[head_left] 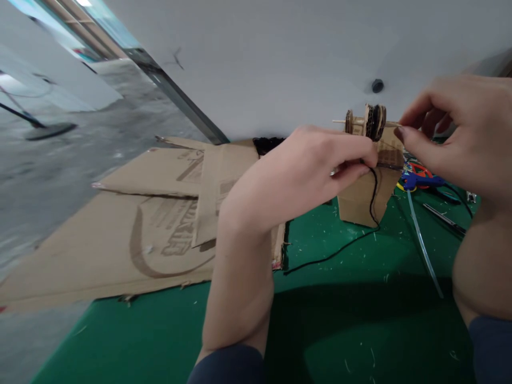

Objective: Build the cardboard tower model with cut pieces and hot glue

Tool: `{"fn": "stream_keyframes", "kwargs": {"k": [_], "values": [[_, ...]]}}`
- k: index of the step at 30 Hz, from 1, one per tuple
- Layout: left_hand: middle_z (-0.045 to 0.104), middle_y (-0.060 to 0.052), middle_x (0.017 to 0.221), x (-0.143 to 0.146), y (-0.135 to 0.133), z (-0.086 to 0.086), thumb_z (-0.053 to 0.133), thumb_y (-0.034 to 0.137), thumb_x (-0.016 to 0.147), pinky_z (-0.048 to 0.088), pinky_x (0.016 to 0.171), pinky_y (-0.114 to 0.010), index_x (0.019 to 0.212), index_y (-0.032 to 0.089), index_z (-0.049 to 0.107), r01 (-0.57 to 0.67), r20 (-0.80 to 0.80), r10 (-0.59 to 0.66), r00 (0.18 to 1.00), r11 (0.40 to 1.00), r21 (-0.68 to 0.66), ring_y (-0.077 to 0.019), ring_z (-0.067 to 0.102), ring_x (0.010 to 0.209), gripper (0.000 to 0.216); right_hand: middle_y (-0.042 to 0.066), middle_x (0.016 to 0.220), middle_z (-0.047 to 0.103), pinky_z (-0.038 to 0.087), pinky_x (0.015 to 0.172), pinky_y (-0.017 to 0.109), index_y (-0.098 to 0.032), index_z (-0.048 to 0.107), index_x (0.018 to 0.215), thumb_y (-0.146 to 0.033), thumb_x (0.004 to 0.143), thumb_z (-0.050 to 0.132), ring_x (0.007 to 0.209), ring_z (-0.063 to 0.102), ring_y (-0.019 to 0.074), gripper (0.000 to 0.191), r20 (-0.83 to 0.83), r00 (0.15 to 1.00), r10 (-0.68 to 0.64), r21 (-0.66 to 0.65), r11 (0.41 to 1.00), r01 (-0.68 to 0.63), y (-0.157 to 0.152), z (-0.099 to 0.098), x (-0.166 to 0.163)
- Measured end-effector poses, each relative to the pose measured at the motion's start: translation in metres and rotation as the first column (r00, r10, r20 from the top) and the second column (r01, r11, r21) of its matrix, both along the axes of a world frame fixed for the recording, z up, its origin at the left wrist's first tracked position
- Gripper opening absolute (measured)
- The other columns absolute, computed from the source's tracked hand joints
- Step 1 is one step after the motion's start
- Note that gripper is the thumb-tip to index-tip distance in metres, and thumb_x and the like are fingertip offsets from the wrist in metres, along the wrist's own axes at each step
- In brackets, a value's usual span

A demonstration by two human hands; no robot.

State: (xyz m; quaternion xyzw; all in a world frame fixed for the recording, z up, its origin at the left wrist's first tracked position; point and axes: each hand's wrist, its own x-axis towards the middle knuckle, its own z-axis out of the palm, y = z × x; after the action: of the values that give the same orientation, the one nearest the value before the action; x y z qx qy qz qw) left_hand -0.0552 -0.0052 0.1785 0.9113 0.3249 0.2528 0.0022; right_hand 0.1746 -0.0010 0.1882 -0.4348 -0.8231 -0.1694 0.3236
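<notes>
My left hand (320, 165) pinches a black string (375, 197) between thumb and fingers. From there the string drops and trails left over the green tabletop. Just above those fingertips sits a small cardboard spool (375, 121) of round discs, with black string wound between two of them. A thin wooden stick (339, 121) runs through the discs. Its right end is pinched between the thumb and finger of my right hand (448, 128). Below the spool stands a folded cardboard piece (362, 200), partly hidden by my left hand.
Large printed cardboard sheets (168, 234) overhang the left side of the green table (340, 330). On the right lie a blue glue gun (424, 180) with a clear glue stick (422, 242), orange-red scissors (418, 169) and a dark cutter (444, 217). A pale wall rises behind.
</notes>
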Motion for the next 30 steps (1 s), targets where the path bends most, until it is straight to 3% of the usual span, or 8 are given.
{"fn": "stream_keyframes", "kwargs": {"k": [8,11,13,17,19,21,26,30], "values": [[0.077,0.003,0.082,-0.006,-0.002,0.004,0.055,0.014,0.097,0.046,0.061,-0.025,0.099,0.023,0.075,0.081,0.070,-0.075,0.995,0.993,-0.088,-0.0111,0.065,0.064,0.022,-0.001,0.070,0.066,0.043,0.065,0.035,-0.028,0.061,0.081,-0.025,0.086,0.064,0.066,0.063,0.0186,0.006,-0.012,0.999,-0.030,-0.012,0.999,0.030,0.000,0.001,-0.001],[0.077,0.002,0.083,-0.013,-0.003,0.006,0.063,0.017,0.093,0.048,0.056,-0.026,0.099,0.024,0.075,0.156,0.226,-0.124,0.966,0.979,-0.134,-0.0106,0.066,0.064,0.015,-0.001,0.071,0.067,0.044,0.065,0.035,-0.028,0.062,0.082,-0.024,0.086,0.064,0.066,0.064,0.0185,0.006,-0.013,1.000,-0.022,-0.025,0.999,0.022,0.000,0.001,0.000],[0.070,0.004,0.073,-0.019,0.000,0.004,0.067,0.018,0.092,0.044,0.049,-0.027,0.095,0.025,0.073,0.173,0.365,-0.136,0.921,0.982,-0.071,-0.0089,0.061,0.060,0.010,-0.001,0.071,0.067,0.044,0.065,0.035,-0.027,0.063,0.083,-0.022,0.086,0.064,0.066,0.064,0.0179,0.006,-0.006,1.000,-0.005,-0.023,1.000,0.005,0.000,0.001,0.000],[0.051,0.005,0.064,-0.031,0.020,-0.006,0.054,0.016,0.100,0.036,0.049,-0.030,0.097,0.025,0.066,-0.081,0.454,0.045,0.890,0.995,0.059,-0.0074,0.045,0.055,0.016,-0.001,0.071,0.066,0.044,0.064,0.035,-0.027,0.064,0.083,-0.023,0.087,0.065,0.064,0.064,0.0173,0.006,-0.010,1.000,0.011,-0.037,0.999,-0.011,0.001,0.001,0.000],[0.051,0.004,0.067,-0.037,0.034,-0.013,0.053,0.020,0.100,0.039,0.053,-0.030,0.098,0.026,0.066,-0.228,0.396,0.190,0.898,0.973,0.049,-0.0089,0.044,0.057,0.015,-0.002,0.070,0.067,0.044,0.063,0.035,-0.028,0.064,0.083,-0.024,0.086,0.066,0.064,0.064,0.0175,0.006,-0.018,1.000,0.010,-0.048,0.999,-0.011,0.001,0.001,0.001],[0.053,0.003,0.067,-0.040,0.046,-0.018,0.057,0.026,0.098,0.040,0.054,-0.030,0.097,0.026,0.068,-0.266,0.365,0.242,0.899,0.964,0.018,-0.0105,0.046,0.058,0.011,-0.002,0.070,0.068,0.045,0.062,0.036,-0.029,0.063,0.082,-0.024,0.085,0.066,0.063,0.065,0.0185,0.006,-0.023,1.000,0.013,-0.054,0.998,-0.015,0.001,0.001,0.002],[0.062,-0.001,0.074,-0.036,0.047,-0.018,0.061,0.026,0.092,0.040,0.052,-0.027,0.101,0.025,0.070,-0.054,0.453,0.105,0.885,0.991,-0.125,-0.0114,0.054,0.060,0.013,-0.003,0.074,0.070,0.048,0.060,0.039,-0.033,0.063,0.083,-0.026,0.085,0.060,0.066,0.069,0.0236,0.008,0.027,0.999,0.042,-0.080,0.996,-0.040,0.001,0.001,0.006],[0.064,-0.003,0.076,-0.030,0.039,-0.013,0.069,0.026,0.083,0.043,0.053,-0.027,0.096,0.024,0.069,0.134,0.450,-0.006,0.893,0.959,-0.251,-0.0141,0.059,0.066,0.013,-0.004,0.075,0.071,0.048,0.061,0.039,-0.033,0.065,0.083,-0.027,0.084,0.055,0.069,0.070,0.0232,0.011,0.066,0.995,0.077,-0.120,0.990,-0.069,0.002,-0.001,0.008]]}}
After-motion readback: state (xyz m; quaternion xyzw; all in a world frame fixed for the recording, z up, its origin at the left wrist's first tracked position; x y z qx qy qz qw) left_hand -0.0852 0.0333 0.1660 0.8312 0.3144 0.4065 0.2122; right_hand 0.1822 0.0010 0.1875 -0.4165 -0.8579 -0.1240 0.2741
